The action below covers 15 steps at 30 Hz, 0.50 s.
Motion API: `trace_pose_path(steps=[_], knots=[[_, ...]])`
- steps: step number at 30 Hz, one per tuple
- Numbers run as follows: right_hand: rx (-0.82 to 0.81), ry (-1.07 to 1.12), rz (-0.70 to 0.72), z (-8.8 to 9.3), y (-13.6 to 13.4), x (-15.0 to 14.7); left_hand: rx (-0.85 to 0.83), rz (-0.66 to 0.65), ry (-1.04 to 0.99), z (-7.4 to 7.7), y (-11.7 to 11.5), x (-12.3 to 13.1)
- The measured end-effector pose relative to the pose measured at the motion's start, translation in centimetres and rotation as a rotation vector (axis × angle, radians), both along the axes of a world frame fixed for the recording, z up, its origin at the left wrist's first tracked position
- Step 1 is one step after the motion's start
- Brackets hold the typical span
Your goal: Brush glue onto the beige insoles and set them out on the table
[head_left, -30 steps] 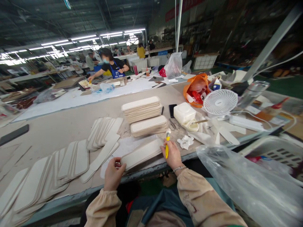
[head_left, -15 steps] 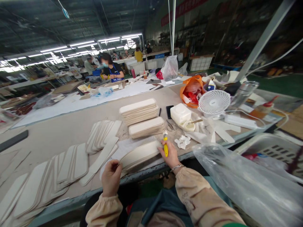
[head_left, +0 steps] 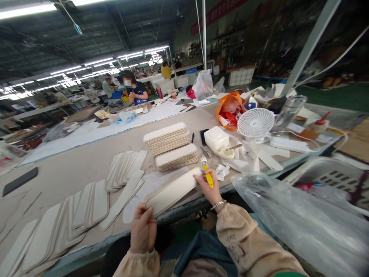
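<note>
My left hand (head_left: 143,229) is closed on the near end of a long cream oval piece (head_left: 172,191), which it lifts off the table. At the far end of that piece my right hand (head_left: 209,186) steadies it with the fingertips while gripping a yellow-handled brush (head_left: 208,175). Two stacks of the same cream pieces (head_left: 172,145) stand just beyond. More cream pieces (head_left: 86,200) lie fanned out in overlapping rows to the left of my hands.
Right of the stacks are a white tub (head_left: 218,139), scissors (head_left: 206,152), a phone (head_left: 204,136), a small white fan (head_left: 255,123) and an orange bag (head_left: 230,108). A clear plastic bag (head_left: 291,215) hangs at my right. Other people work at a far table (head_left: 135,89).
Both hands have raised the cream piece off the table and tilted it up. My left hand has drawn back toward me, and the brush now points up and left.
</note>
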State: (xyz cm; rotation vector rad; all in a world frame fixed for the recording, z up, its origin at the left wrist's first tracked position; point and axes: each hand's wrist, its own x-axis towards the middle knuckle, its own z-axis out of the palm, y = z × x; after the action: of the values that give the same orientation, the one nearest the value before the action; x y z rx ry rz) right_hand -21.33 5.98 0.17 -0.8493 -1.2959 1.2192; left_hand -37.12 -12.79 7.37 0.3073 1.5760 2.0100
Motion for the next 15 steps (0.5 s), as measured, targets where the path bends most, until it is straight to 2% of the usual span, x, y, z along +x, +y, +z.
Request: trace_pose_path(steps=[4,7,10,15], knots=[[-0.112,0.094,-0.009,0.6,0.5,0.2,-0.005,-0.045,-0.100,-0.7,-0.1,1.3],[-0.172,0.135,-0.004,0.8,1.1,0.5,-0.069,-0.161,-0.274,-1.0,-0.3,2.4],[-0.183,0.102,0.029,0.8,1.5,1.0,-0.174,-0.230,-0.384,-0.9,-0.5,3.2],[-0.159,0.071,0.046,0.7,1.8,1.5,-0.242,-0.337,-0.404,-0.6,-0.7,3.6]])
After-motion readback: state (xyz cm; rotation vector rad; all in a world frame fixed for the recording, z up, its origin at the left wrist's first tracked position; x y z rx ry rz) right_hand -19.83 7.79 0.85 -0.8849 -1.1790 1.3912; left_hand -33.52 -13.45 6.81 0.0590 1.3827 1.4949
